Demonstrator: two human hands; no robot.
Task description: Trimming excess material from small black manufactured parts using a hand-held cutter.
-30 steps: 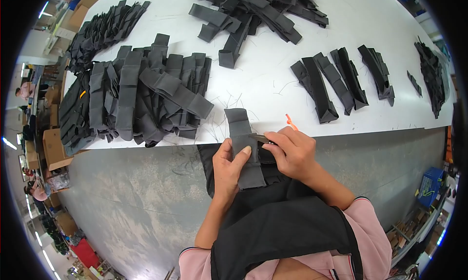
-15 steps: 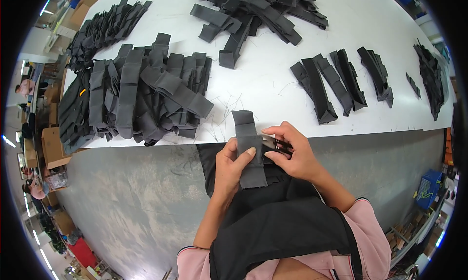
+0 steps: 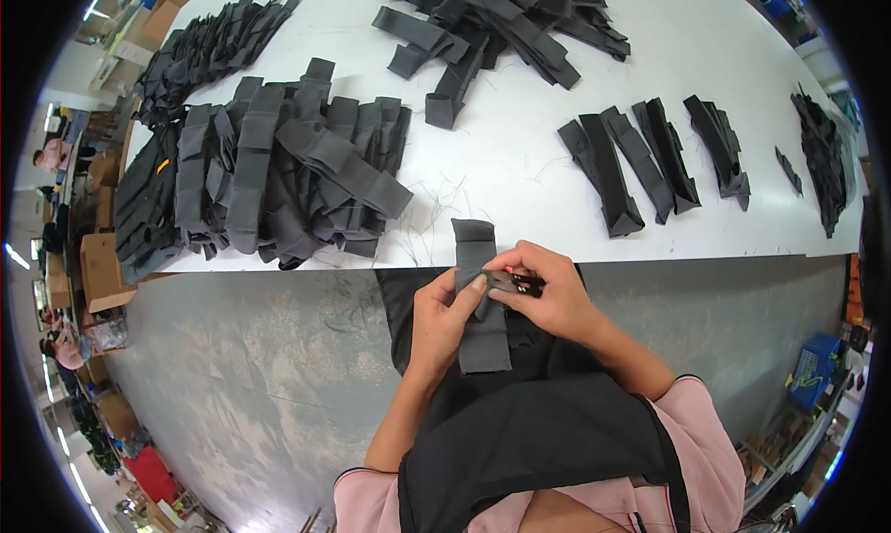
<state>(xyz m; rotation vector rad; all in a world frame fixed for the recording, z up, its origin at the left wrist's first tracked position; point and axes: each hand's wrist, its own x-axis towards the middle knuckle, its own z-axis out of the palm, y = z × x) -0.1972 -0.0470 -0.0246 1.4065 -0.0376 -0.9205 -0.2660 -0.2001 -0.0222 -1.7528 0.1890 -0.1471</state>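
My left hand (image 3: pixel 436 318) pinches a dark grey fabric strip (image 3: pixel 484 347) between thumb and fingers at the table's front edge. The strip runs lengthwise away from me, its far end over the white tabletop and its near end above my black apron. In my right hand (image 3: pixel 561 296) are small black-handled thread snips (image 3: pixel 527 284), with thumb and fingers closed round them. Their metal blades point left, against the middle of the strip and close to my left thumb. The fingers partly hide the blade tips.
The white table (image 3: pixel 483 180) bears a large pile of grey strips (image 3: pixel 255 171) at left and another pile (image 3: pixel 501 23) at the back. Several folded strips (image 3: pixel 608 176) lie at right, beside a dark bundle (image 3: pixel 822 162). Loose threads (image 3: pixel 441 208) are scattered beyond my hands.
My right hand has moved left, bringing the snips onto the strip beside my left thumb. The strip's near end has shifted slightly toward me. The view has shifted a little.
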